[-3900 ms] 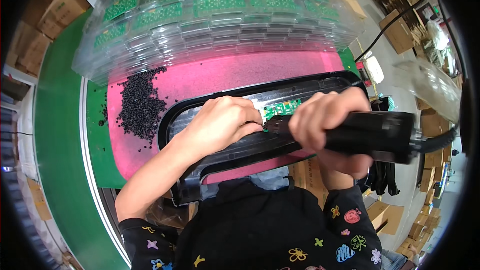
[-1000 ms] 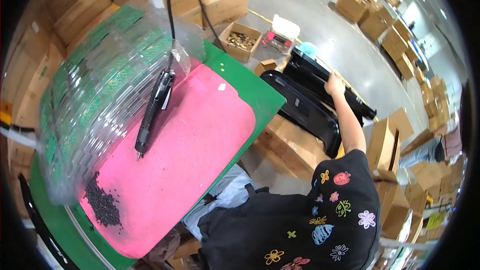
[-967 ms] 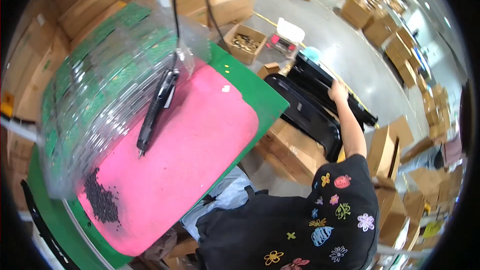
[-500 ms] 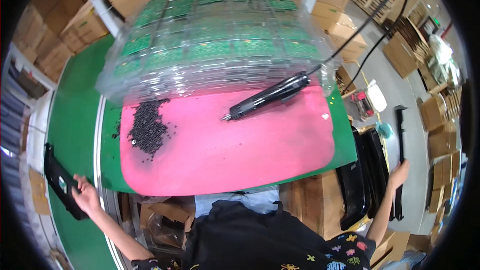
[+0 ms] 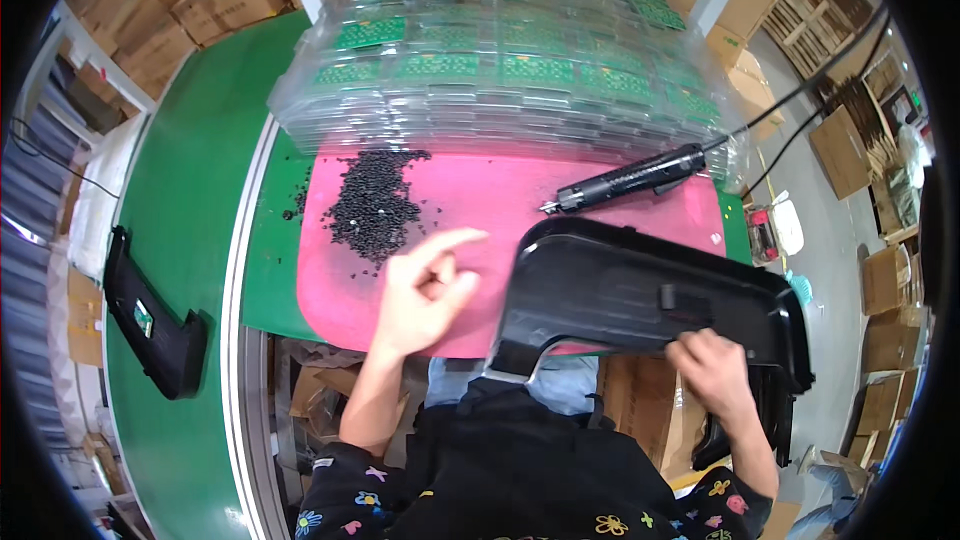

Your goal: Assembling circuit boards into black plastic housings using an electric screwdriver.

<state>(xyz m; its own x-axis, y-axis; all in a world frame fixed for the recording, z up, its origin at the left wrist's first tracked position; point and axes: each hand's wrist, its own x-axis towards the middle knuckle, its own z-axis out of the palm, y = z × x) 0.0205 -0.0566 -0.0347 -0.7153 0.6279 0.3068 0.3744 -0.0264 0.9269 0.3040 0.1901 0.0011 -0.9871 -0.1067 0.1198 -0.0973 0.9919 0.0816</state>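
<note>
A large black plastic cover (image 5: 610, 275), hollow side up, is over the right part of the pink mat (image 5: 340, 315) and juts past its near edge. My right hand (image 5: 712, 370) grips the cover's near rim with curled fingers. My left hand (image 5: 425, 295) hovers over the mat, left of the cover, holding nothing; its index finger is stretched and apart from the thumb. Just beyond it lies a pile of small black screws (image 5: 375, 205). A black electric screwdriver (image 5: 630, 180) lies behind the cover, its bit pointing left.
Stacked clear trays of green circuit boards (image 5: 480, 70) stand at the back. On the green belt (image 5: 190, 160) at left lies another black cover (image 5: 150, 320) with a small board in it. More black covers (image 5: 775, 410) stand low at right. A cable (image 5: 790, 105) runs from the screwdriver.
My left hand has let go of the cover on the left belt and come over the mat. My right hand has brought a black cover from the right onto the mat.
</note>
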